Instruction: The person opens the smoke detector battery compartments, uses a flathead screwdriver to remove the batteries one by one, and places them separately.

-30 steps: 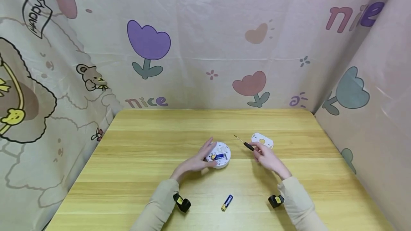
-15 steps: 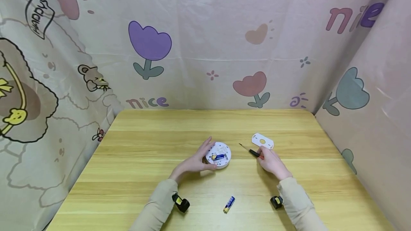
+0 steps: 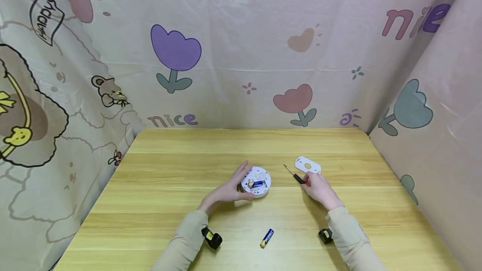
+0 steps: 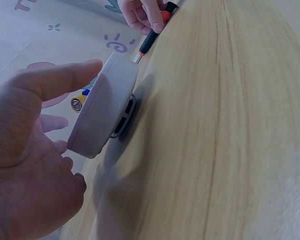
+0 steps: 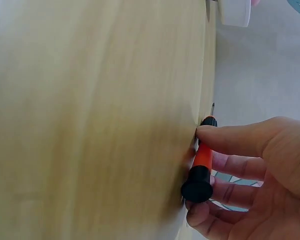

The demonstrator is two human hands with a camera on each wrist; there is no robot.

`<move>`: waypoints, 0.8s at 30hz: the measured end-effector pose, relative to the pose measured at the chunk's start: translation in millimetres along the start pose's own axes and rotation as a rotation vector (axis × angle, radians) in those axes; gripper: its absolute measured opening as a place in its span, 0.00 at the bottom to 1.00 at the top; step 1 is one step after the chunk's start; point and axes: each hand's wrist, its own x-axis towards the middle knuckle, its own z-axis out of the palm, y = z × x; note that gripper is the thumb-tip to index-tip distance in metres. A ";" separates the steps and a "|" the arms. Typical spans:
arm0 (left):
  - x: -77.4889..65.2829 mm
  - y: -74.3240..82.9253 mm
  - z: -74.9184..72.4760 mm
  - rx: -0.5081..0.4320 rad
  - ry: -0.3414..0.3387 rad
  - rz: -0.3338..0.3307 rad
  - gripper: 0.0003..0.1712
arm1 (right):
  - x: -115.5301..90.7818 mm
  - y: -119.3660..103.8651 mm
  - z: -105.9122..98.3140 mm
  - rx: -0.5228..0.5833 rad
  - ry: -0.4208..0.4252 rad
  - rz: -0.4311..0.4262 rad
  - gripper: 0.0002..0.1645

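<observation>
A round white smoke detector (image 3: 260, 176) lies on the table with its back up, one blue and gold battery (image 3: 257, 184) in it. My left hand (image 3: 227, 189) holds its left edge, thumb on the near side and fingers on the far side. In the left wrist view, a dark slotted part (image 4: 124, 117) shows under the detector (image 4: 102, 107). My right hand (image 3: 319, 189) pinches a screwdriver (image 3: 298, 178) with a black and orange handle (image 5: 203, 156), low at the table. The screwdriver's thin tip points away to the left, toward the detector but apart from it.
A second battery (image 3: 267, 238) lies loose near the front of the wooden table (image 3: 169, 179). Just beyond my right hand is a flat white mounting plate (image 3: 303, 162) with a round hole. A printed curtain (image 3: 226, 53) hangs behind the table and along both sides.
My right hand has lowered toward the table and shifted slightly right with the screwdriver, away from the detector. My left hand and the detector stay in place.
</observation>
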 end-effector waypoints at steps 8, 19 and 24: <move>0.1 0.2 0.6 0.002 0.004 -0.009 0.62 | -4.7 -0.7 -2.6 0.032 0.049 -0.081 0.10; -1.4 0.9 0.3 0.000 0.004 -0.010 0.62 | -22.1 -30.2 5.6 0.421 -0.461 -0.602 0.17; -1.5 -0.2 -0.3 0.012 0.004 -0.008 0.62 | -31.1 -52.3 17.7 0.431 -0.667 -0.710 0.24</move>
